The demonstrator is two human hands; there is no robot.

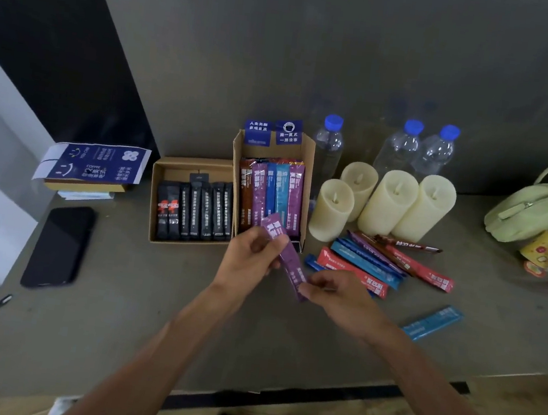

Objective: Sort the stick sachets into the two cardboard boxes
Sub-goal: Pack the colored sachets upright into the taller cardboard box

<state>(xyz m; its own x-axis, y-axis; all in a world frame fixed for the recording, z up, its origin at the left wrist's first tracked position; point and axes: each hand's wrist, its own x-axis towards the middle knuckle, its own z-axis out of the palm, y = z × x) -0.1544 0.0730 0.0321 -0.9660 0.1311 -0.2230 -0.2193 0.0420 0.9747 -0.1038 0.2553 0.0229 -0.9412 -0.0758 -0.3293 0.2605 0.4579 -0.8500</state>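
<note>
Closest to you, both hands meet over the table (151, 295) on one purple sachet (289, 257): your right hand (340, 298) pinches its near end between thumb and fingertips, and your left hand (251, 253) is closed around its far end, so the stick runs slantwise between them, lifted clear of the table and just in front of the boxes. You are partway through the sort, with one coloured stick in hand and ready to be placed. Just to the right of your right hand, a lone light-blue sachet (432, 323) lies apart, and beyond it a loose pile of sachets (387, 261) in red, blue, purple and brown waits beside the candles (387, 204). Ahead of your left hand stand the two boxes, touching side by side: the left box (181, 165) holds a row of black sachets (196, 211), and the right box (307, 163) holds coloured sachets (271, 189) standing in a line. Judging by colour, the purple stick belongs in the right box, which already holds two purple ones. The next move calls for letting go with one hand, turning the stick in line with the row, and sliding it into the gap at the box's front without tipping its neighbours. Furthest back stand three water bottles (401, 147) against the wall.
</note>
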